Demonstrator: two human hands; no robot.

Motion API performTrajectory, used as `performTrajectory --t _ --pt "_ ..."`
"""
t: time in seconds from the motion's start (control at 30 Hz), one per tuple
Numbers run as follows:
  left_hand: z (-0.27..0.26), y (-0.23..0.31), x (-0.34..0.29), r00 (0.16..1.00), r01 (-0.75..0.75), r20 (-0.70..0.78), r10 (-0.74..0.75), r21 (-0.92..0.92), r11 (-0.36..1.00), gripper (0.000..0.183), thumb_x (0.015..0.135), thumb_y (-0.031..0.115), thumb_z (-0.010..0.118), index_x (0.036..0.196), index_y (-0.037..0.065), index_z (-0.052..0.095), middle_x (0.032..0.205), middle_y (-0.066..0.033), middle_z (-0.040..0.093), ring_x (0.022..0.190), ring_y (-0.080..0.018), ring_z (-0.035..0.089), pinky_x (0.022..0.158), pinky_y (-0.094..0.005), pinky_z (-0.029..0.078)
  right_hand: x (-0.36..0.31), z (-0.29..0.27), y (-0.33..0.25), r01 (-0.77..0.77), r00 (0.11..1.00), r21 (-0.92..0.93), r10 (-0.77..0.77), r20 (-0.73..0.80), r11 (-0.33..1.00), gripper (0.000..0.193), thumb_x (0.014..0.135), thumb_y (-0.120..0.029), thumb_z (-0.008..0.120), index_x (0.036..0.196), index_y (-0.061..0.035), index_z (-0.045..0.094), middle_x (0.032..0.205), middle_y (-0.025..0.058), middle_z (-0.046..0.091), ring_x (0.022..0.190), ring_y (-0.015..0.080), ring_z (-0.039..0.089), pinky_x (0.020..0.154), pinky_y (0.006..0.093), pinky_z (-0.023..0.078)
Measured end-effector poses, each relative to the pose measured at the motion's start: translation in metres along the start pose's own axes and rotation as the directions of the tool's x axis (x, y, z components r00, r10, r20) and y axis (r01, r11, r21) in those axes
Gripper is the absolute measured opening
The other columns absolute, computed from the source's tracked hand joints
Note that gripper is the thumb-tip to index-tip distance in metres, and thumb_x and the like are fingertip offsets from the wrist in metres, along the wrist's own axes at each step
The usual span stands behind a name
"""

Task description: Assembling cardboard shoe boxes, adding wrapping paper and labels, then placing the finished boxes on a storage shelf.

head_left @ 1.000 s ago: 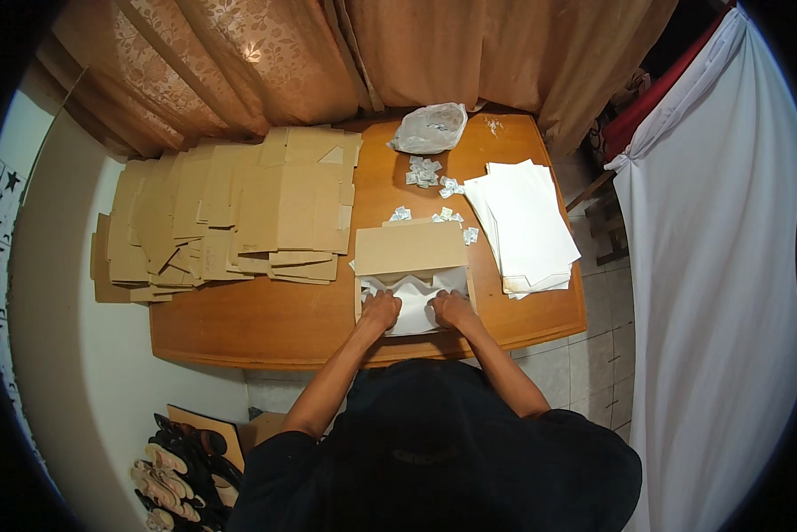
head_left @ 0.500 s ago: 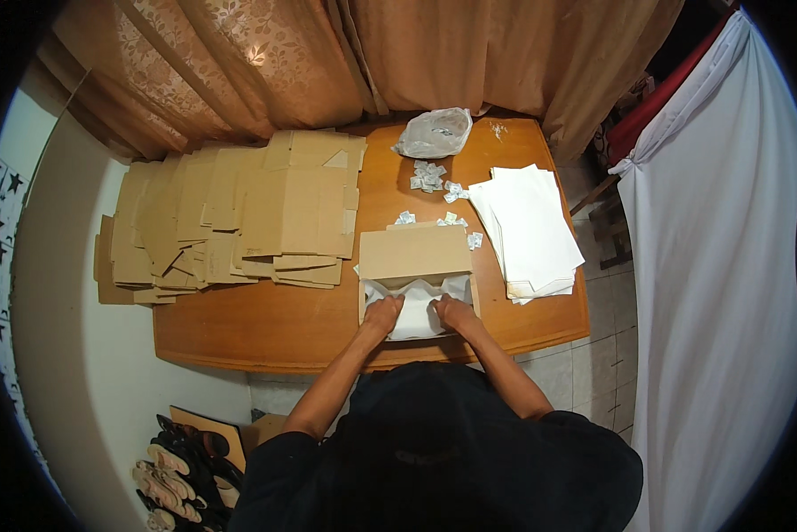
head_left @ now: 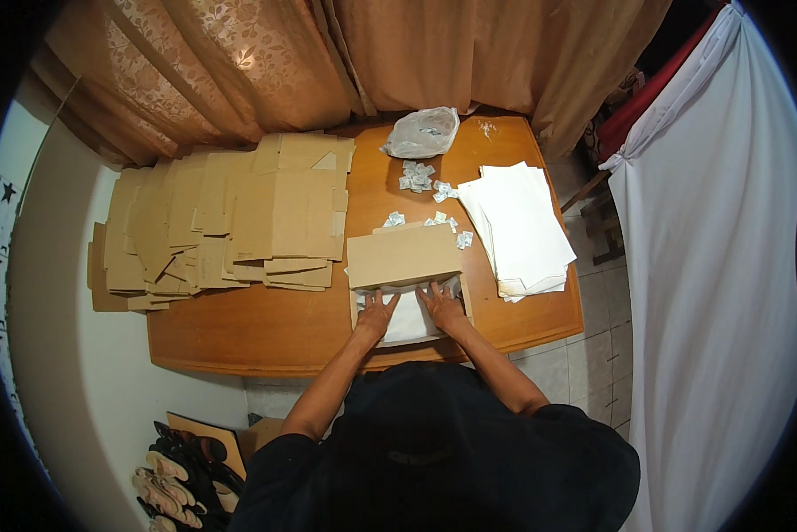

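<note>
In front of me on the wooden table stands a brown cardboard box (head_left: 404, 258) with its lid tilted up at the far side. White paper (head_left: 411, 320) lines the inside. My left hand (head_left: 377, 312) rests on the paper near the left wall, fingers stretched out and pointing away from me. On the right side of the box my right hand (head_left: 442, 308) lies the same way, its fingers spread over the paper. Neither hand grips anything. What lies beneath the paper is hidden.
Flattened cardboard boxes (head_left: 305, 208) are piled on the table's left. A stack of white paper sheets (head_left: 524, 226) lies to the right. Small white packets (head_left: 417, 176) and a translucent plastic bag (head_left: 423, 133) sit beyond the box. Shoes (head_left: 172, 479) stand at lower left.
Both hands have loosened from their closed hold on the paper and moved slightly farther into the box, with fingers now spread. The paper lies flatter. The whole view has shifted slightly.
</note>
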State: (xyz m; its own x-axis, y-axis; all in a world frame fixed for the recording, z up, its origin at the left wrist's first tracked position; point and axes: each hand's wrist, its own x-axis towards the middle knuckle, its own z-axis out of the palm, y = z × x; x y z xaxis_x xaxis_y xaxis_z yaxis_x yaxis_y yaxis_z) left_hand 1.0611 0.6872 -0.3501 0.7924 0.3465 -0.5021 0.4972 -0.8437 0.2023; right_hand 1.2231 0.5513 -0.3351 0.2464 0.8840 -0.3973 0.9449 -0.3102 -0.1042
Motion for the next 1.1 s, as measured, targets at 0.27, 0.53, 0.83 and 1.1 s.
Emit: performTrajectory --t 0.27,0.53,0.83,1.1 --pt "0.019 0.003 0.003 0.994 0.04 -0.099 -0.038 0.022 0.999 0.087 0.083 -0.007 0.061 0.158 0.02 0.027 0.148 -0.0297 0.031 0.128 -0.058 0.042 0.091 -0.0541 0.057 0.009 0.015 0.005 0.035 0.993 0.001 -0.034 0.113 0.999 0.063 0.097 -0.013 0.049 0.157 -0.0169 0.03 0.16 0.0242 0.026 0.134 0.0467 0.047 0.098 0.0506 0.053" --pt "-0.066 0.005 -0.045 0.956 -0.138 -0.294 -0.004 -0.46 0.877 0.032 0.089 0.012 0.066 0.119 0.003 0.06 0.122 -0.0251 0.06 0.107 -0.0395 0.063 0.088 -0.0464 0.053 -0.042 -0.075 0.023 0.042 0.998 0.461 -0.02 -0.053 0.886 0.039 0.091 -0.01 0.059 0.13 -0.005 0.059 0.132 0.022 0.058 0.122 0.0425 0.055 0.097 0.0478 0.05" --pt "-0.024 -0.047 -0.096 0.807 0.028 -0.351 -0.475 -0.781 0.624 0.028 0.091 0.017 0.068 0.11 -0.004 0.065 0.098 -0.0206 0.071 0.09 -0.0321 0.071 0.08 -0.0399 0.056 -0.056 -0.044 0.052 -0.127 0.904 0.752 0.388 -0.181 0.647 0.033 0.096 -0.013 0.058 0.124 0.0042 0.056 0.106 0.0297 0.066 0.098 0.0436 0.066 0.085 0.0484 0.052" --pt "0.016 -0.068 -0.128 0.747 0.037 -0.346 -0.568 -0.831 0.556 0.027 0.087 0.001 0.068 0.113 -0.003 0.064 0.091 -0.0181 0.07 0.083 -0.0298 0.07 0.075 -0.037 0.056 -0.027 -0.01 0.015 0.035 0.921 0.727 0.261 -0.29 0.686 0.039 0.088 -0.003 0.058 0.126 0.0032 0.058 0.105 0.0265 0.07 0.098 0.0396 0.07 0.087 0.044 0.055"
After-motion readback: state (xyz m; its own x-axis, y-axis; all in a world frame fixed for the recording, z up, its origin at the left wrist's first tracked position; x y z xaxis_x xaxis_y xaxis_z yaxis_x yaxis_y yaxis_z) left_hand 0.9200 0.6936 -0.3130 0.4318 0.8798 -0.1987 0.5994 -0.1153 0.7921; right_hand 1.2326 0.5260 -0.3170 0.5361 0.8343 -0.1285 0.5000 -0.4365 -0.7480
